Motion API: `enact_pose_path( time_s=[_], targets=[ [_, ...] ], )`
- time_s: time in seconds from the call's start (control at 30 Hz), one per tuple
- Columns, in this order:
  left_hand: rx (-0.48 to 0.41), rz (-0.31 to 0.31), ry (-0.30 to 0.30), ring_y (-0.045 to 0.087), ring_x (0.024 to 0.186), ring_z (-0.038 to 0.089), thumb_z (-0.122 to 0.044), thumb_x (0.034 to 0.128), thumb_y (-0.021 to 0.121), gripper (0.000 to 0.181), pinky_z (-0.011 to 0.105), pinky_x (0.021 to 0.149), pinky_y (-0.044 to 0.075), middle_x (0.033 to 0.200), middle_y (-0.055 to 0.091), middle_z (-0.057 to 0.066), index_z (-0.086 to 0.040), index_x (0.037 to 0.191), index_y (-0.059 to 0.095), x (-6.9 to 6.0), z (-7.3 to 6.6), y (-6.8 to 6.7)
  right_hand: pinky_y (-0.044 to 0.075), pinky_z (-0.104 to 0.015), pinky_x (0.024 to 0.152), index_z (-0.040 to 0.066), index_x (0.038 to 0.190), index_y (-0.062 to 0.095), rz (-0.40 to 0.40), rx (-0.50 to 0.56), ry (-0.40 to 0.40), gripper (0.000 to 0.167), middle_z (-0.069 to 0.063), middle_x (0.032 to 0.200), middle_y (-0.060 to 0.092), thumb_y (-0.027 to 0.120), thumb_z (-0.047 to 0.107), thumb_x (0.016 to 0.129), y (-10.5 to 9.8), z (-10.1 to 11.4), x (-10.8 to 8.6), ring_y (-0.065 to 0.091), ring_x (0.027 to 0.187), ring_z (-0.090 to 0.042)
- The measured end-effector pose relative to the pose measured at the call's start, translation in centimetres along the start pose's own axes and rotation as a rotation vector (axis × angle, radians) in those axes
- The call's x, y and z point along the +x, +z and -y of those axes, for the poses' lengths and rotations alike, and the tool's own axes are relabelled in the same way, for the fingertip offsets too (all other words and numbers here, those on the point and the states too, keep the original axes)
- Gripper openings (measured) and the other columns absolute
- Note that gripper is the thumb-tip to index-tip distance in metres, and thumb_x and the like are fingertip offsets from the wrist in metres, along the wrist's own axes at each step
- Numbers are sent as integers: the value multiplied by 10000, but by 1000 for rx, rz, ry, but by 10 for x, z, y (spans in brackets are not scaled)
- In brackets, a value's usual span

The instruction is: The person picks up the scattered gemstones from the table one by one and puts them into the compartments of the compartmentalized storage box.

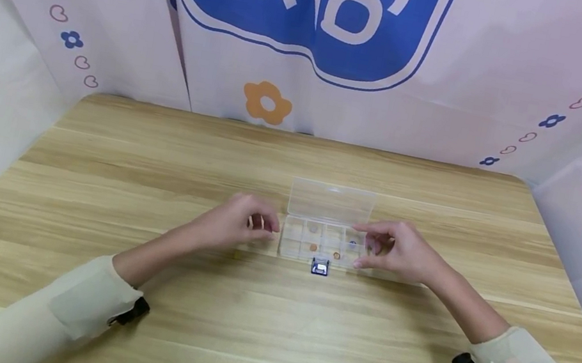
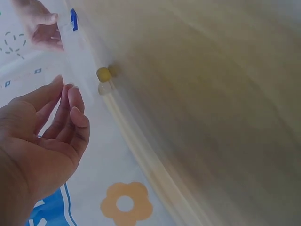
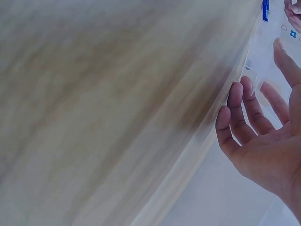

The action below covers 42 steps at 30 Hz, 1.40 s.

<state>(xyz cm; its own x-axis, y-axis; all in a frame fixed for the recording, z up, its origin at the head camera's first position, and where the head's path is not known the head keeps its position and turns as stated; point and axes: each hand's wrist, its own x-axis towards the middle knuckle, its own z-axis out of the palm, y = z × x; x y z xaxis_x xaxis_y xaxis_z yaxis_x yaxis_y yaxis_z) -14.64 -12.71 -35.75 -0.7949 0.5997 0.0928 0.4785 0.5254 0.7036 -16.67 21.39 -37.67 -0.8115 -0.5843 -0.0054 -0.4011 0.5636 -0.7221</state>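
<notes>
A clear plastic compartment box (image 1: 290, 249) lies on the table, its transparent lid (image 1: 331, 203) raised at the back. Several small pieces sit inside, among them an orange one (image 1: 313, 247) and a blue one (image 1: 353, 244). A blue clasp-like part (image 1: 319, 267) is at its front edge. My right hand (image 1: 398, 250) grips the box's right end, thumb at the front and index finger at the back. Just left of the box, my left hand (image 1: 234, 221) hovers with fingers loosely bent; nothing shows between them. A yellow bead (image 2: 103, 74) lies near it, beside a clear rounded piece (image 2: 104, 88).
The wood-grain table (image 1: 262, 345) extends around the box on all sides. Behind it hangs a white cloth (image 1: 217, 71) with a blue emblem and an orange flower. Black wrist cameras sit by both sleeves (image 1: 83, 300).
</notes>
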Motion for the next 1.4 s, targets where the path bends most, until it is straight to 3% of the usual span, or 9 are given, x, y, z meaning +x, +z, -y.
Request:
enact_pose_path(
  time_s=[0.57, 0.8, 1.0, 1.4],
  targets=[
    [18, 28, -34, 632, 750, 108, 29, 894, 780, 59, 255, 669, 561, 837, 723, 9, -23, 870, 763, -23, 16, -12, 529, -249, 644, -51, 1296, 682, 0, 8, 8, 614, -44, 838, 643, 933, 105, 758, 0, 1, 0, 573, 749, -197],
    [49, 100, -23, 638, 736, 77, -8, 860, 823, 75, 245, 679, 569, 830, 724, -19, -42, 876, 759, -29, 20, -14, 533, -248, 645, -49, 1294, 685, -1, 8, 7, 610, -46, 843, 648, 932, 111, 760, 0, 1, 0, 577, 751, -193],
    [40, 173, -49, 614, 712, 59, -51, 851, 848, 103, 240, 656, 559, 804, 705, -45, -68, 853, 746, -30, 21, -14, 529, -247, 645, -46, 1296, 685, 4, 6, 13, 609, -42, 851, 650, 931, 117, 763, -1, 2, 0, 576, 757, -190],
    [21, 256, -56, 582, 689, 57, -36, 814, 874, 161, 232, 632, 530, 753, 666, -50, -74, 816, 718, -28, 22, -16, 533, -248, 650, -48, 1307, 676, 8, 8, 18, 622, -45, 855, 650, 931, 109, 761, -1, 2, 0, 576, 758, -189]
  ],
)
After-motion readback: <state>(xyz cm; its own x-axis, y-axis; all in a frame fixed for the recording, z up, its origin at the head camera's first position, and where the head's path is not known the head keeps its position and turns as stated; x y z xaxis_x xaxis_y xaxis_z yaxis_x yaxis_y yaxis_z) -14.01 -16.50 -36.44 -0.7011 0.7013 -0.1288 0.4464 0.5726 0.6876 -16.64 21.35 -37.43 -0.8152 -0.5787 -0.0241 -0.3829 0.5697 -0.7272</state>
